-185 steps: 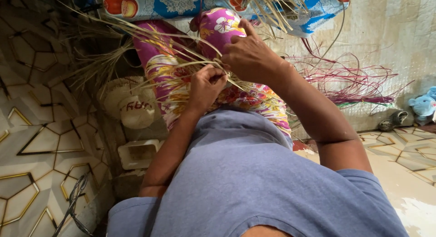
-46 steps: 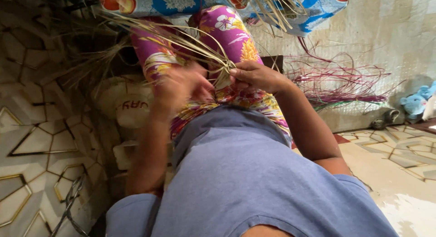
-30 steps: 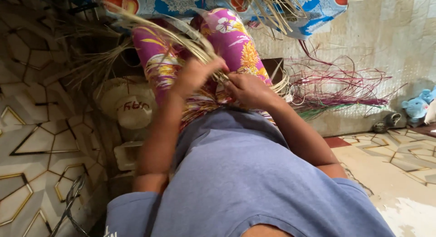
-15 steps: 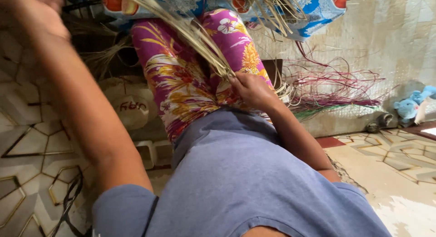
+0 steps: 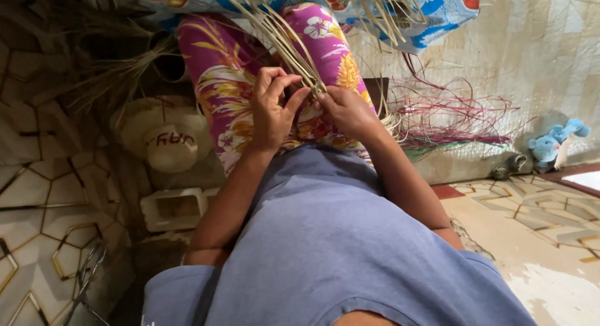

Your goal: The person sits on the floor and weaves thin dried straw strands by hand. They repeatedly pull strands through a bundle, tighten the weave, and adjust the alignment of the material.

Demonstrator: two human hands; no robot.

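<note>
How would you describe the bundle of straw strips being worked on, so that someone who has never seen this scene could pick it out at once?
Start at the lap in bright purple floral trousers. Above it, the left hand and right hand meet; the bundle of pale straw strips runs up and away from their fingertips. Unlike the loose pink and green strands on the floor to the right, it is tan and pinched together.

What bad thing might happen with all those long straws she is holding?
The stiff tan strips fan out past both hands, so loose ones might slip from the left hand or right hand and the weave could loosen. Their thin edges might scratch fingers. The scissors on the floor beside the knee could get bumped.
</note>
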